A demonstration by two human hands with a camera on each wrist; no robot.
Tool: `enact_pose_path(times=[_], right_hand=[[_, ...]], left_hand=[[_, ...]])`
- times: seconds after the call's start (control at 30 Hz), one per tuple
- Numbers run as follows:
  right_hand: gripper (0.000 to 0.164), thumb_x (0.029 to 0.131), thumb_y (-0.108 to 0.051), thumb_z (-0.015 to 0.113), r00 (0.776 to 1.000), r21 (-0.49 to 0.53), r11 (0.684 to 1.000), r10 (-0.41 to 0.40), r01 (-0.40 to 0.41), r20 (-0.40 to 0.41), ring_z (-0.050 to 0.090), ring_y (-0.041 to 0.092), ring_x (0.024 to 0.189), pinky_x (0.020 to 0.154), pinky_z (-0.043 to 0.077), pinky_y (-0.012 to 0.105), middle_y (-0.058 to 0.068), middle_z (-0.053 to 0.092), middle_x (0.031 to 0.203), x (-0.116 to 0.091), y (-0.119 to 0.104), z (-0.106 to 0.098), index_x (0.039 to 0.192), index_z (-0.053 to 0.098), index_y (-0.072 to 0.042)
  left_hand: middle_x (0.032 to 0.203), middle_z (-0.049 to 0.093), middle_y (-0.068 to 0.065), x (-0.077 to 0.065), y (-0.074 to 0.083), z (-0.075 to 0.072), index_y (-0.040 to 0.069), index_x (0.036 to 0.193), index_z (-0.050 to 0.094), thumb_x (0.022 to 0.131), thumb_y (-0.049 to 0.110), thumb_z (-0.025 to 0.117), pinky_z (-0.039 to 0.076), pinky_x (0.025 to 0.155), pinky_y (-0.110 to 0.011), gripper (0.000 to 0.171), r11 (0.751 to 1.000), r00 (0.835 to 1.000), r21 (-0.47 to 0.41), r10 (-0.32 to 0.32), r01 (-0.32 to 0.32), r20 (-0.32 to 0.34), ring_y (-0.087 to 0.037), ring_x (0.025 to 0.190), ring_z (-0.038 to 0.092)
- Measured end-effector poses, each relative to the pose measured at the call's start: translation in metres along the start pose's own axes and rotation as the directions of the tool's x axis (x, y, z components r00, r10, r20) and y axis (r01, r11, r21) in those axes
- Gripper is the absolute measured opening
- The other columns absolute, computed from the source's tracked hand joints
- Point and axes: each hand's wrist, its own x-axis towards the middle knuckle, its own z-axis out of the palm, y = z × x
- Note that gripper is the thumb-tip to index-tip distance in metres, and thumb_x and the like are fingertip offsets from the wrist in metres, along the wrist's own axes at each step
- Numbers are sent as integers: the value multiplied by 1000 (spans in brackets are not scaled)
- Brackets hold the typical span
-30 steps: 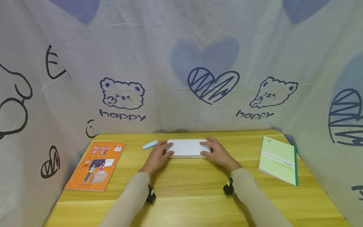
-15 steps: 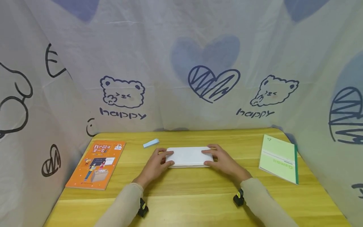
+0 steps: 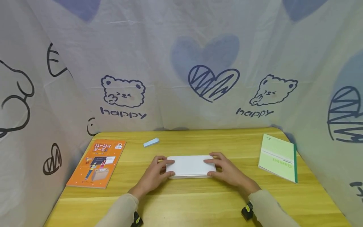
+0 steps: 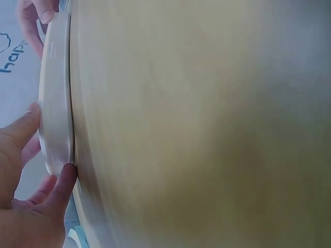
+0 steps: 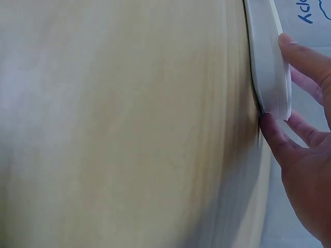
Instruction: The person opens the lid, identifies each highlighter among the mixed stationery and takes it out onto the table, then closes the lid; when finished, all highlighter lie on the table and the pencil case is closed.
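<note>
A flat white rectangular box (image 3: 190, 166) lies on the wooden table, its long side facing me. My left hand (image 3: 151, 175) holds its left end, thumb at the near edge and fingers over the top and side. At the right end, my right hand (image 3: 231, 171) grips it in much the same way. In the left wrist view the box (image 4: 57, 98) shows a thin lid seam, and its underside meets the table. The right wrist view has the thumb touching the lower corner of the box (image 5: 269, 62). What is inside cannot be seen.
An orange book (image 3: 96, 164) lies at the left of the table (image 3: 181, 205). Behind my left hand is a small light blue bar (image 3: 151, 142). A pale green notebook (image 3: 278, 157) lies at the right. Printed white cloth (image 3: 167, 94) hangs along the back and sides.
Both hands have drawn the white box across the table toward me, away from the back edge. The light blue bar, the book and the notebook have stayed in place.
</note>
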Motion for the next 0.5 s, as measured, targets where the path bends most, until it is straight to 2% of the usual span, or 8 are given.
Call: enact_pose_path(times=[0.13, 0.27, 0.37, 0.5], right_hand=[[59, 99, -42, 82, 1000, -18, 1000, 2, -2, 6, 48, 48, 149, 122, 41, 70, 21, 44, 166, 0, -1, 0, 150, 68, -15], [71, 95, -51, 84, 999, -70, 997, 17, -14, 44, 38, 46, 157, 125, 36, 72, 18, 39, 172, 7, -7, 0, 156, 63, -22], [76, 94, -51, 84, 996, -113, 994, 14, -4, 91, 32, 45, 160, 126, 33, 73, 16, 34, 176, 13, -13, 1, 161, 57, -26], [78, 97, -44, 83, 989, -198, 979, -21, 50, 147, 37, 46, 157, 125, 36, 72, 18, 36, 175, 16, -18, 4, 166, 50, -24]], left_hand=[[158, 48, -18, 1, 3, -3, 16, 144, 71, 98, 32, 83, 57, 112, -51, 50, 999, 999, 48, 21, -22, 30, -34, 133, 65], [171, 38, -19, 9, 3, -6, 21, 149, 65, 94, 41, 88, 48, 120, -60, 63, 977, 989, 173, 103, -121, 110, -40, 151, 47], [175, 35, -18, 17, 4, -6, 23, 155, 60, 94, 43, 87, 42, 124, -64, 70, 946, 964, 236, 179, -224, 198, -41, 157, 36], [173, 40, -17, 25, 7, -5, 22, 160, 56, 97, 43, 84, 39, 127, -63, 72, 900, 925, 280, 256, -334, 281, -41, 157, 38]])
